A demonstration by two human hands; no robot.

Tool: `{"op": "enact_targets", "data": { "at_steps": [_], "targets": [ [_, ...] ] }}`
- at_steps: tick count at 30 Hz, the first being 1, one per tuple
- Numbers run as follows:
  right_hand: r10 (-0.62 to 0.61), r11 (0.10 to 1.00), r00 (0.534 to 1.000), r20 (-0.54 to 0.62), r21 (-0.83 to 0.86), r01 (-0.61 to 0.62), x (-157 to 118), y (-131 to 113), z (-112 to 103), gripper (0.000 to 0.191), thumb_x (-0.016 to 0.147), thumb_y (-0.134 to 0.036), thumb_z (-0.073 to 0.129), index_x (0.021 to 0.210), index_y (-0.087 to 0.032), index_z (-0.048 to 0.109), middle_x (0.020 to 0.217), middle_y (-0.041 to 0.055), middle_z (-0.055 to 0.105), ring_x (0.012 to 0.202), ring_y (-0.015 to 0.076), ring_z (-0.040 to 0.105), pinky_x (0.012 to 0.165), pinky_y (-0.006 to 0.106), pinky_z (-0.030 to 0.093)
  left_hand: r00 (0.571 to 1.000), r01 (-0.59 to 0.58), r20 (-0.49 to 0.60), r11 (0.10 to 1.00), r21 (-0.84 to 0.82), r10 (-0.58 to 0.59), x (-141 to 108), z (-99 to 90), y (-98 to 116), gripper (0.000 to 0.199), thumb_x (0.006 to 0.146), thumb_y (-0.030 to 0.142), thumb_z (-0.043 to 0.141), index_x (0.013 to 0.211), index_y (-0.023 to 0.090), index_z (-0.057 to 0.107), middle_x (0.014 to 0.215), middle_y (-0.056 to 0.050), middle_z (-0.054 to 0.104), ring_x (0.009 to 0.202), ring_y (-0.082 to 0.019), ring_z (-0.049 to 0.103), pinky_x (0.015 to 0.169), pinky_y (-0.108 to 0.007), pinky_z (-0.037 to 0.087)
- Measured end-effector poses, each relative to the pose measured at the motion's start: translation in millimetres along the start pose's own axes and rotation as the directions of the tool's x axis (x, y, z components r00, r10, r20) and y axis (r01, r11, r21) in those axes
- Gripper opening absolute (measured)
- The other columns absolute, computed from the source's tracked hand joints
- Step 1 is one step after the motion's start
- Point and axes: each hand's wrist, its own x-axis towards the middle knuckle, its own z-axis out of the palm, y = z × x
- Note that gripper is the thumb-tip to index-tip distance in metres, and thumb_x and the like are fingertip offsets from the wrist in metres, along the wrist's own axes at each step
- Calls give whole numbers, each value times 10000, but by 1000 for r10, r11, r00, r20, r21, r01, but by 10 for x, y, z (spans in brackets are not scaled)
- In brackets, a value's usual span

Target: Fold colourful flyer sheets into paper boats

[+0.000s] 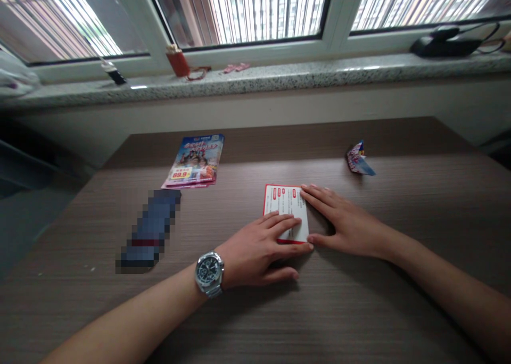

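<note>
A white card with a red border and red-and-black print (285, 204) lies flat on the brown wooden table (239, 321). My left hand (265, 249), with a silver watch (209, 273) on its wrist, rests over the card's lower left part, fingers spread and lying flat. On the right side, my right hand (339, 220) touches the card's right edge with its fingertips at the upper corner and its thumb near the lower corner. Its thumb and fingers are apart.
Printed leaflets (195, 162) lie at the back left, above a blurred dark phone-like object (151, 231). A small folded paper piece (359, 159) stands at the back right. Behind the table, a stone windowsill (299, 76) holds a red box (178, 61) and a black device (445, 44).
</note>
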Motion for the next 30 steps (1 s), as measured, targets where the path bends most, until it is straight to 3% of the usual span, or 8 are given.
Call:
{"op": "enact_targets", "data": {
  "at_steps": [10,19,24,30],
  "targets": [
    [-32,999,999,-26,-21,32,-25,25,35,923,883,-558,632,1612,-188,203,1654,154,260,1517,331,254,1214,566,273,1000,-7,7,1000,6,7,4,22,-13,520,982,557,498,1443,317,520,1587,-116,382,1439,-327,401,1191,-533,333],
    [-22,988,996,-90,150,35,4,135,-21,429,1027,-372,455,1436,-287,552,1622,78,364,1484,287,348,1193,544,330,1000,-1,4,1000,5,1,-5,26,-27,523,976,566,503,1446,339,518,1592,-105,378,1437,-332,402,1192,-541,331],
    [70,994,989,-129,97,-58,51,196,64,439,1049,-388,395,1453,-290,537,1631,69,349,1502,281,312,1206,544,305,1000,0,6,1000,5,0,3,6,-20,524,971,575,507,1436,334,531,1586,-108,388,1435,-332,406,1188,-538,339],
    [152,988,978,-139,12,-152,97,208,105,518,1058,-423,327,1504,-201,470,1621,131,357,1499,290,315,1214,523,289,1000,-1,6,1000,5,1,1,18,-31,522,973,581,499,1438,344,529,1585,-102,391,1435,-327,407,1196,-532,327]
  ]
}}
